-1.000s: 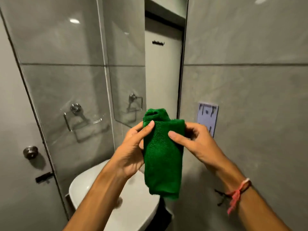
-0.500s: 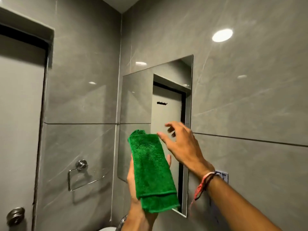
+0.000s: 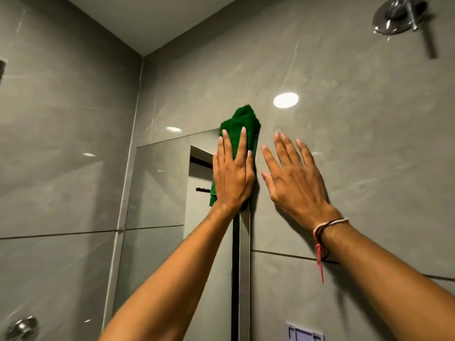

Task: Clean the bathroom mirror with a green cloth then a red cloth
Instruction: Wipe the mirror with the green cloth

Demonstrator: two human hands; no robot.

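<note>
The frameless mirror (image 3: 160,188) hangs on the grey tiled wall, and its top right corner is hidden by the folded green cloth (image 3: 242,121). My left hand (image 3: 232,175) lies flat on the cloth, fingers spread upward, pressing it against that corner. The cloth's top sticks out above the mirror's upper edge onto the tile. My right hand (image 3: 295,178) rests open on the bare wall just right of the mirror, holding nothing. A red thread bracelet is on that wrist. No red cloth is in view.
A round shower head (image 3: 396,14) hangs at the top right. A metal fitting (image 3: 22,327) shows at the bottom left wall. A small pale wall plate (image 3: 304,333) sits at the bottom edge, right of the mirror. The room's corner runs left of the mirror.
The view has tilted upward. My left hand carried the green cloth up from chest height and pressed it on the mirror's top right corner. My right hand let go and went flat on the wall.
</note>
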